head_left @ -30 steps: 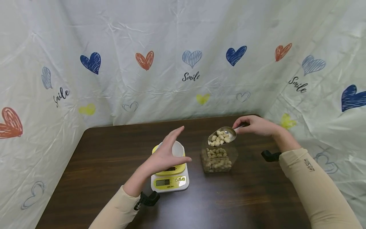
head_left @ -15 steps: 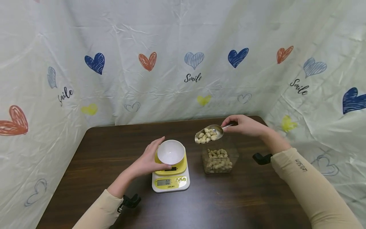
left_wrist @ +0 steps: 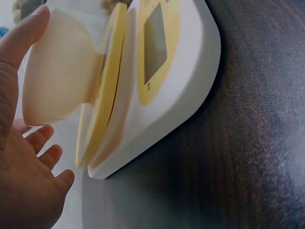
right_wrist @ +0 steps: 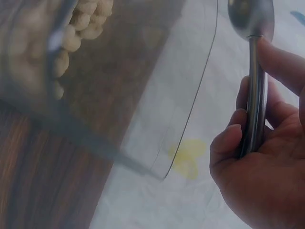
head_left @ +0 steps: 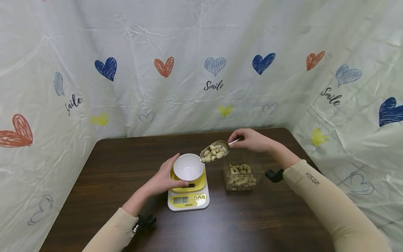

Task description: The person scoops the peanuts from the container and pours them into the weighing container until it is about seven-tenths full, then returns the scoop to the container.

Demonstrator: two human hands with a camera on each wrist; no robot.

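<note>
Gripping metal scoop (head_left: pixel 224 146) by handle (right_wrist: pixel 256 112), fingers clamped, right hand (head_left: pixel 252 140) holds it mouth-up beside white bowl (head_left: pixel 189 168), likely so peanuts (head_left: pixel 214 153) stay in. Left hand (head_left: pixel 162 180) curls fingers round bowl on digital scale (head_left: pixel 192 200), probably steadying it.

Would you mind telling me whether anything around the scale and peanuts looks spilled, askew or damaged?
Nothing stands out. The white bowl sits upright on the scale, whose display reads 0.0. The visible peanuts lie in the metal scoop or the clear container; no spill or damage shows.
</note>
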